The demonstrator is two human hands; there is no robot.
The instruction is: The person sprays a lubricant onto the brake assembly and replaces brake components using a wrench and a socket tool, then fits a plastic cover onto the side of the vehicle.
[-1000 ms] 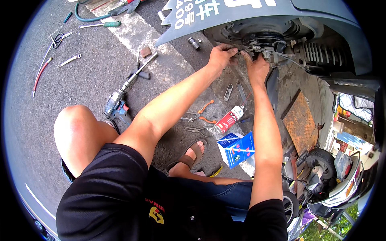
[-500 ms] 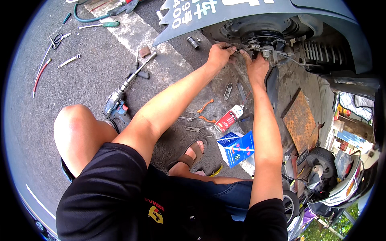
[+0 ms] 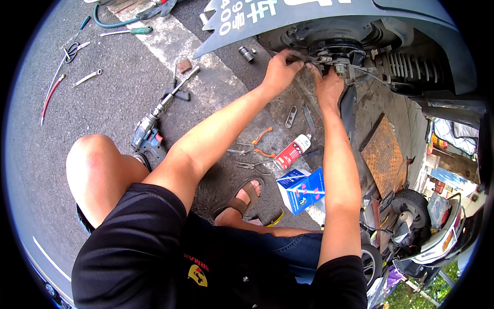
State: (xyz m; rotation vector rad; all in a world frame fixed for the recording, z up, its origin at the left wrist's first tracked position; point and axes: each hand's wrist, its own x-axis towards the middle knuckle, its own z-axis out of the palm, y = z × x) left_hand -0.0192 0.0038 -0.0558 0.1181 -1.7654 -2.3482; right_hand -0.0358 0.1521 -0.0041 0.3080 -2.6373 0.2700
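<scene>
Both arms reach forward to a greasy metal mechanism [image 3: 325,55] beneath a dark grey body panel [image 3: 288,15] with white lettering. My left hand [image 3: 280,71] is closed at the mechanism's left end, thumb and fingers pinched on something small and dark that I cannot make out. Close beside it on the right, my right hand [image 3: 328,87] has its thumb against the same spot. Its other fingers curl up behind the metal parts, partly hidden. A round dark hub [image 3: 337,41] sits just beyond the hands, and a ribbed black part [image 3: 414,68] is to their right.
On the ground lie a cordless power wrench [image 3: 148,135], orange-handled pliers [image 3: 252,148], a red and white spray can [image 3: 292,152], a blue box [image 3: 302,191], a socket [image 3: 247,54] and a spanner [image 3: 87,77]. A rusty plate [image 3: 386,154] and a wheel [image 3: 411,206] are at right.
My left hand has shifted slightly up and its fingers have turned at the mechanism. The right hand stays almost where it was.
</scene>
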